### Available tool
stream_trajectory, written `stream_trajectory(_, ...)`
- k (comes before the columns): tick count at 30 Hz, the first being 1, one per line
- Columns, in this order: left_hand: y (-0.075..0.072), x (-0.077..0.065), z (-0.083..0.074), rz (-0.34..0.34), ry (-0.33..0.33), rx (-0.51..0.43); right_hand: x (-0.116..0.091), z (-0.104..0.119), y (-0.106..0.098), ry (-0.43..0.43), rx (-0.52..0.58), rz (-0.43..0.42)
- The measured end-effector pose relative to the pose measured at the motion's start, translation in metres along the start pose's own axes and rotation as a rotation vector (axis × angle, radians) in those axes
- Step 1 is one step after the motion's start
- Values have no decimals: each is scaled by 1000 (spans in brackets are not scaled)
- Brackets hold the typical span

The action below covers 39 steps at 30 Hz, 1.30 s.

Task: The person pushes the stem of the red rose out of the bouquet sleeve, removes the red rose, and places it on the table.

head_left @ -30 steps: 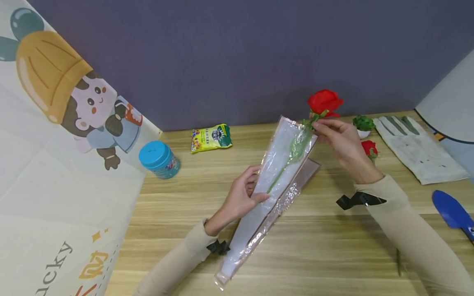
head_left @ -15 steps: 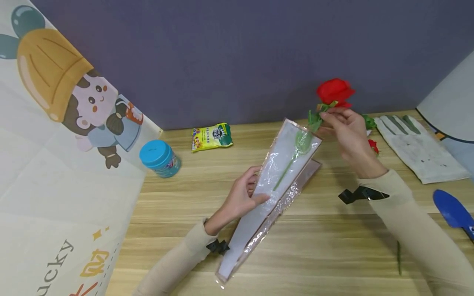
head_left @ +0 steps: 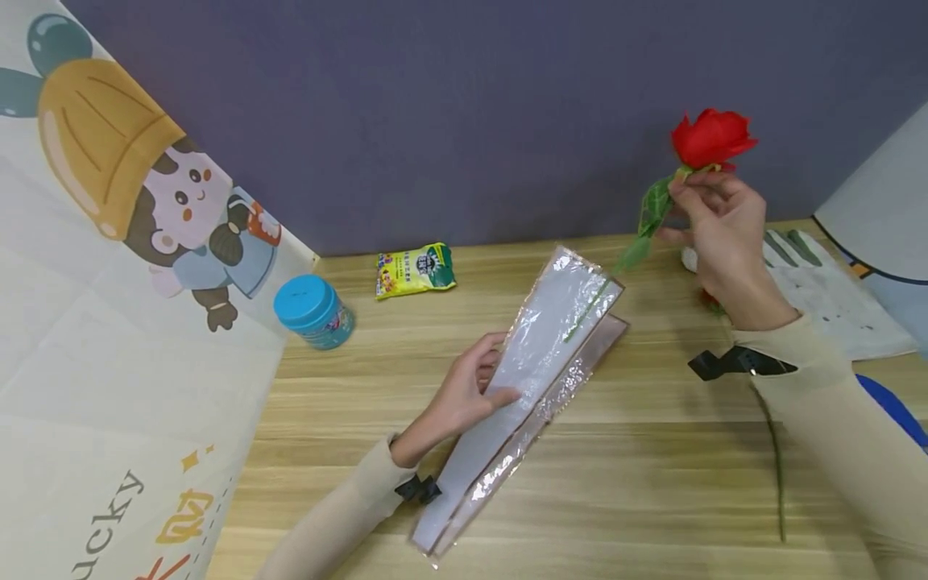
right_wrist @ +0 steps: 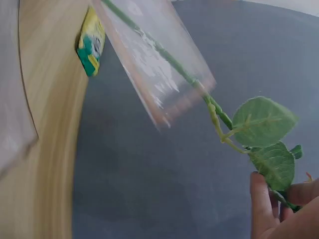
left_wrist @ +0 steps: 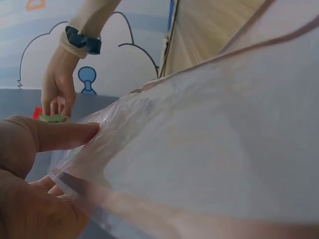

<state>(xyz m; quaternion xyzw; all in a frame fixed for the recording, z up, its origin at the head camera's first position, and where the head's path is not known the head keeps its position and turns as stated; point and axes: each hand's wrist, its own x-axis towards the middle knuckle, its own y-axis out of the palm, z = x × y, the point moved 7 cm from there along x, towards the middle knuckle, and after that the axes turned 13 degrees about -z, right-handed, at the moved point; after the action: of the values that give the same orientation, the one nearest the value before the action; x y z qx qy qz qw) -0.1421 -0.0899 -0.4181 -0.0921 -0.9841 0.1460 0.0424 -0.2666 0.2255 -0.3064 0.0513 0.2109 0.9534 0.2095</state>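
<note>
My right hand [head_left: 728, 242] pinches the stem of a red artificial rose [head_left: 712, 138] just under the bloom, above the table's back edge. Green leaves [right_wrist: 264, 122] hang outside the wrapper, while the lower stem lies within it behind clear film. Below and to the left, my left hand [head_left: 464, 395] grips a long tapered flower sleeve [head_left: 536, 338], white with clear film and pinkish edges, thumb on the front and fingers behind. A second pinkish panel [head_left: 590, 354] shows along its right side; whether it is a separate sleeve I cannot tell.
On the left stand a blue-lidded jar [head_left: 313, 312] and a yellow-green packet [head_left: 415, 271]. Beyond my right arm lie a white glove [head_left: 826, 298] and a blue trowel [head_left: 892, 407], both partly covered. Another flower's stem [head_left: 776, 467] rests on the wooden table [head_left: 638, 499].
My right hand has moved up and right, drawing the rose out so its leaves have left the sleeve and only lower stem stays inside. My left hand has barely moved.
</note>
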Motion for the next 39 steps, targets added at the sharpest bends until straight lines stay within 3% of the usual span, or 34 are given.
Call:
stream_trajectory(6, -7, -6, 7, 9, -8, 1, 16, 33, -20, -47, 121, -68)
stream_trajectory(9, -11, -9, 10, 19, -14, 7, 23, 50, -32, -115, 142, -110)
stream_trajectory(14, -19, -13, 13, 36, -20, 23, 30, 73, -57, -213, 80, -204)
stream_trajectory(21, -46, -8, 18, -16, -41, 43, 34, 85, -87, -223, -59, -299)
stream_trajectory(25, -64, 2, 26, -54, -78, 46, 34, 74, -100, -188, -205, -254)
stream_trajectory(29, -76, 8, 39, -65, -131, 79, 30, 49, -112, -158, -309, -144)
stream_trajectory(33, -80, 13, 51, -66, -174, 107, 22, 19, -125, -49, -398, -34)
stream_trajectory(39, -79, 21, 65, -68, -192, 127, 7, -25, -132, 34, -694, 132)
